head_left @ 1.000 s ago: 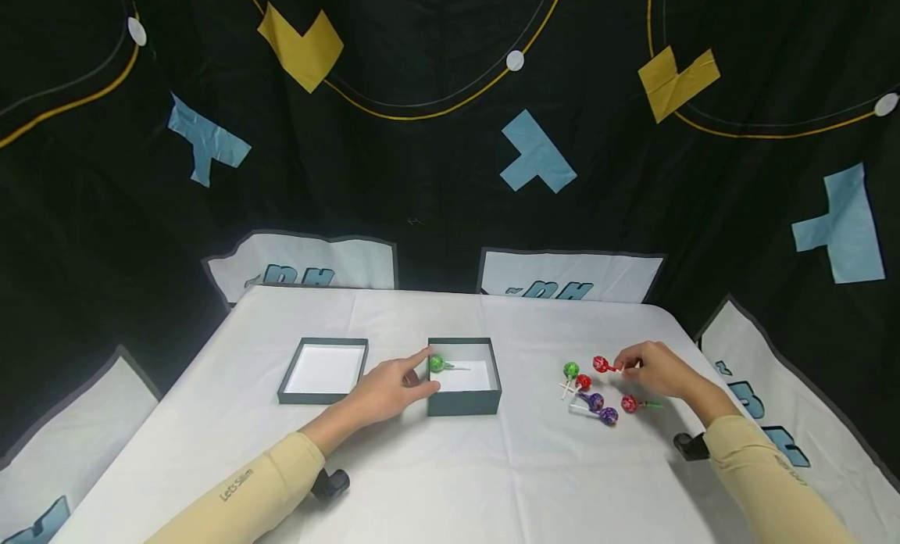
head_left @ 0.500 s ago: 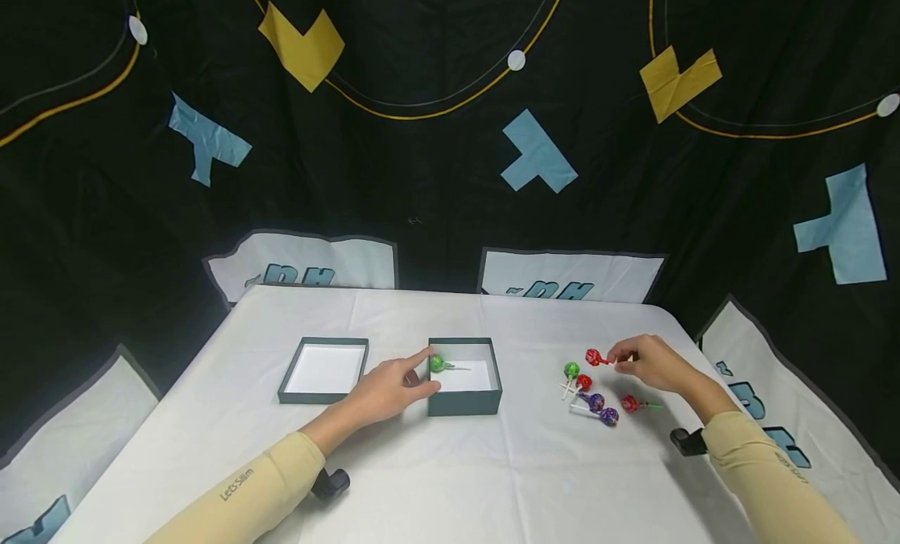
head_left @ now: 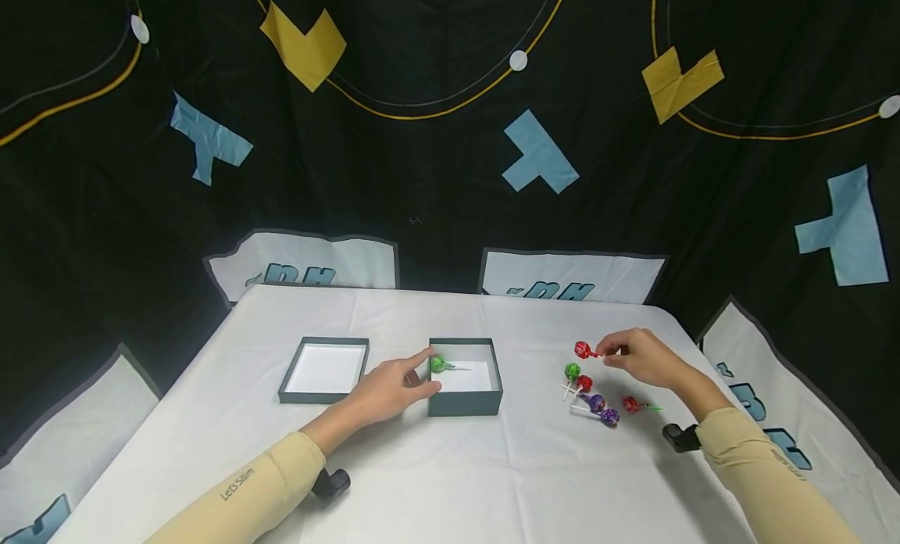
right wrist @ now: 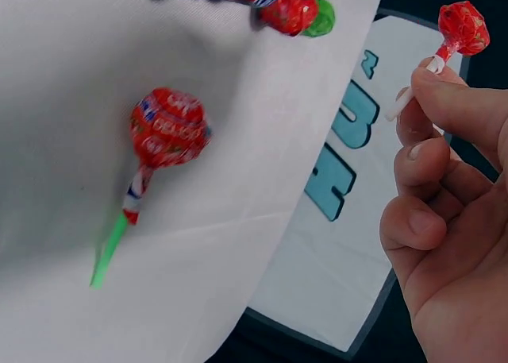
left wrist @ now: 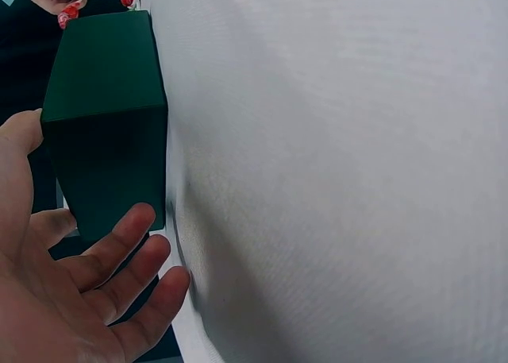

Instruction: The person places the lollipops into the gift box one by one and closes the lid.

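My right hand (head_left: 643, 356) pinches a red lollipop (head_left: 582, 348) by its white stick, above the table; in the right wrist view its wrapped head (right wrist: 463, 28) points up. Below lie several other lollipops: a green one (head_left: 573, 370), a red one (head_left: 584, 383), purple ones (head_left: 609, 416), and a red one with a green stick (head_left: 630, 404). My left hand (head_left: 387, 388) touches the left rim of a dark green box (head_left: 462, 404) with thumb and index finger. Its other fingers (left wrist: 131, 256) extend loosely beside the box. Inside lies a green lollipop (head_left: 438, 363).
The box lid (head_left: 323, 397), white inside, lies to the left of the box. All of it stands on a white-covered table (head_left: 450, 481). Behind the table hangs a black curtain (head_left: 436, 216) with taped shapes.
My right hand has moved left and farther back with the red lollipop, past the other lollipops. My left hand stays at the box.
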`<move>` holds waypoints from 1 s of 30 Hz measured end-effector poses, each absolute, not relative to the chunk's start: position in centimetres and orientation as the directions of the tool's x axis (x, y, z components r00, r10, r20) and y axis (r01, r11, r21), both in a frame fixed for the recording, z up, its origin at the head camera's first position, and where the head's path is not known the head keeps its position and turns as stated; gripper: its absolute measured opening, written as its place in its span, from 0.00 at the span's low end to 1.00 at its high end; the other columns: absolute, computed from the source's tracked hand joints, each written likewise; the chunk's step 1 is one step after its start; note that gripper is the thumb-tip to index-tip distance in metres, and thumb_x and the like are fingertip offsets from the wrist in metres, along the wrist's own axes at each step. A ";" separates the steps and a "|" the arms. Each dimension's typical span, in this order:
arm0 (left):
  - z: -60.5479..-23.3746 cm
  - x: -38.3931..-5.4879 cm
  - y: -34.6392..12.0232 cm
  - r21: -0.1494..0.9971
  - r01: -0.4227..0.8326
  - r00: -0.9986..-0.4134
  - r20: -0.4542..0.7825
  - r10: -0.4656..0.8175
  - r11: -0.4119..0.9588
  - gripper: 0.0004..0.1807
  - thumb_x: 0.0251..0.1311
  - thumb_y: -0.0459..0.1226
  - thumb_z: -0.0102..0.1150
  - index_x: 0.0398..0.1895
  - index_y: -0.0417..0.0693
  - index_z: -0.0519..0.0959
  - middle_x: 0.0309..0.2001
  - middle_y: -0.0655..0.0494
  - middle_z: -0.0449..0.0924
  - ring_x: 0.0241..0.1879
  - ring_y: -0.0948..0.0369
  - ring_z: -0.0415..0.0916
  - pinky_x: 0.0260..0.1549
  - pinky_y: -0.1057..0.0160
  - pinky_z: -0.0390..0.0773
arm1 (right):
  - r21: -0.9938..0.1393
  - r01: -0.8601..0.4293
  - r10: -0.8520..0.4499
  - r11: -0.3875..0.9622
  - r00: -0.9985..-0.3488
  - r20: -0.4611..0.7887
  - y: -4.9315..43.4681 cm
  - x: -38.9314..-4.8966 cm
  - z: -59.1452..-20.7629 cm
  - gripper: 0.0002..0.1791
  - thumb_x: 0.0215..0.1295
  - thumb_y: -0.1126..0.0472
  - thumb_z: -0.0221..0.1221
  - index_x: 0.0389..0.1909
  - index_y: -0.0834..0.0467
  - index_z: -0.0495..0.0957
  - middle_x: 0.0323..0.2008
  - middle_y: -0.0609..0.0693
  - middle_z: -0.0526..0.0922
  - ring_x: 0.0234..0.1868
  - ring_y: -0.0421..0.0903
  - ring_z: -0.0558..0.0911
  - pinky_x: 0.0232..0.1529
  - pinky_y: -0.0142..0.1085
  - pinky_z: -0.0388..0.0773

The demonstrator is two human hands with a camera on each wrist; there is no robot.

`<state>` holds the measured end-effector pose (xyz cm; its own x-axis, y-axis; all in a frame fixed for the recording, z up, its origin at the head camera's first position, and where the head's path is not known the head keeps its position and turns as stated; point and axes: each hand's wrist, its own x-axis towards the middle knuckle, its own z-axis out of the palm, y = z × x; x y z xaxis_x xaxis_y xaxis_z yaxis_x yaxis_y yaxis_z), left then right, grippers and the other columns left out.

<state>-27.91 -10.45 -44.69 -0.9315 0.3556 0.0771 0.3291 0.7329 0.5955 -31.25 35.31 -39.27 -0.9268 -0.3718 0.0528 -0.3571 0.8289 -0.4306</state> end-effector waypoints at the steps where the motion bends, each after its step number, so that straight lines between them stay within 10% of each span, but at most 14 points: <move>1: -44.7 -27.9 -10.4 0.595 0.328 -0.932 0.077 0.355 0.734 0.40 0.64 0.60 0.59 0.76 0.58 0.65 0.32 0.63 0.78 0.29 0.65 0.72 0.30 0.61 0.73 | -0.433 -0.359 -0.373 0.827 -0.926 0.055 35.2 -31.2 -39.2 0.08 0.67 0.67 0.63 0.44 0.55 0.86 0.38 0.50 0.85 0.36 0.46 0.76 0.37 0.32 0.77; 30: -44.5 -27.6 -10.6 0.621 0.305 -0.934 0.047 0.355 0.722 0.40 0.64 0.61 0.59 0.77 0.59 0.63 0.34 0.60 0.79 0.29 0.64 0.73 0.30 0.61 0.74 | -0.465 -0.410 -0.411 0.784 -0.906 0.106 30.2 -31.4 -37.2 0.09 0.68 0.66 0.63 0.44 0.53 0.87 0.37 0.46 0.85 0.34 0.46 0.75 0.34 0.34 0.76</move>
